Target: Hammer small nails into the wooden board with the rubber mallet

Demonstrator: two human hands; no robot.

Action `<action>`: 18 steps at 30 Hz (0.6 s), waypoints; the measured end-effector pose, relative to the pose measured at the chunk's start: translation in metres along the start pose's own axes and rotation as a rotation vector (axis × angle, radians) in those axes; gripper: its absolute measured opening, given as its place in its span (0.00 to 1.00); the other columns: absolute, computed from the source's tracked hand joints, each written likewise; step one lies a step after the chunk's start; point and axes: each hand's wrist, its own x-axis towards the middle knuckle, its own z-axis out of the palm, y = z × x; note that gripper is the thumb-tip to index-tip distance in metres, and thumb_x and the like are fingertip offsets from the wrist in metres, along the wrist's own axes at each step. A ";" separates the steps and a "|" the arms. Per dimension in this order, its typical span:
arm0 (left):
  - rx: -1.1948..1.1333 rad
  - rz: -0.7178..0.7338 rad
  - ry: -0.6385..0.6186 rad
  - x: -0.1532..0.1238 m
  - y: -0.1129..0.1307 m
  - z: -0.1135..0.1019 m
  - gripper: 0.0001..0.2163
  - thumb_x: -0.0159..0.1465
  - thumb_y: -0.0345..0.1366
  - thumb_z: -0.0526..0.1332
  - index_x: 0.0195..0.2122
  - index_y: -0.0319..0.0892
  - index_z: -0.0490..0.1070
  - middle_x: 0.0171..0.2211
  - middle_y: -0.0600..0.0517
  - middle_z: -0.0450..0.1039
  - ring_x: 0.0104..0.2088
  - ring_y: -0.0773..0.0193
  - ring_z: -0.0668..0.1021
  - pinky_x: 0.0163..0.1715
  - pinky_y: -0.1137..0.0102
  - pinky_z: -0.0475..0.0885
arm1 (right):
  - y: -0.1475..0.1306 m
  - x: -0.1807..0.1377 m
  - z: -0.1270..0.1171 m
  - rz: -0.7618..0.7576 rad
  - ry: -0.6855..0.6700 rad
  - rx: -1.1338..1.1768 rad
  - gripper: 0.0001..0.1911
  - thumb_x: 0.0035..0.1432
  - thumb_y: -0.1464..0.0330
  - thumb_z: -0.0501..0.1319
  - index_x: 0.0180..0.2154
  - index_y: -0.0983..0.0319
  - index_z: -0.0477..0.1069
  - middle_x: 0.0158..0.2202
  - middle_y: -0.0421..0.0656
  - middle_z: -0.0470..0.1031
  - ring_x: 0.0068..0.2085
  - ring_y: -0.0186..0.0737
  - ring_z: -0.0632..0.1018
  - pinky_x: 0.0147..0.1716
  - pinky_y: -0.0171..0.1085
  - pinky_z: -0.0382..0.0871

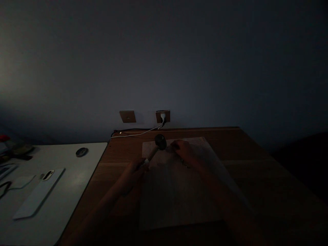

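My left hand [134,171] is wrapped round the light handle of a mallet [160,142], whose dark, rounded head is raised over the far part of a pale board [176,201]. My right hand [182,150] is just right of the mallet head, low over the board's far end. Its fingertips are pinched together, and dimness hides what they hold, if anything. Beneath my right wrist a small, thin, dark metallic thing [185,164] lies on the board; its kind is not clear.
The board lies on a brown wooden table [115,164] against the wall. A white cable [138,134] runs along the table's back edge to a wall socket [163,117]. On the white table [69,191] at left are a round dark object [82,152] and a pale flat box [38,196].
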 end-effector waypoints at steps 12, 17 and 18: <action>0.007 0.002 -0.054 0.011 0.011 0.008 0.19 0.66 0.53 0.55 0.34 0.41 0.71 0.20 0.58 0.62 0.19 0.69 0.65 0.19 0.75 0.58 | -0.011 -0.002 0.002 0.023 -0.021 -0.085 0.20 0.56 0.78 0.61 0.50 0.60 0.77 0.41 0.48 0.82 0.42 0.43 0.80 0.44 0.37 0.70; 0.005 0.008 -0.089 0.019 0.016 0.015 0.17 0.66 0.51 0.55 0.34 0.41 0.69 0.19 0.59 0.61 0.18 0.70 0.64 0.18 0.75 0.58 | -0.004 -0.002 0.002 0.064 -0.002 -0.097 0.18 0.57 0.76 0.63 0.50 0.62 0.76 0.43 0.51 0.81 0.42 0.46 0.81 0.42 0.38 0.71; 0.012 0.006 -0.097 0.021 0.017 0.016 0.17 0.66 0.51 0.55 0.34 0.41 0.69 0.19 0.59 0.61 0.17 0.70 0.63 0.18 0.75 0.58 | -0.001 -0.004 0.000 0.071 0.007 -0.101 0.18 0.57 0.75 0.64 0.50 0.62 0.75 0.44 0.52 0.81 0.43 0.47 0.81 0.43 0.39 0.71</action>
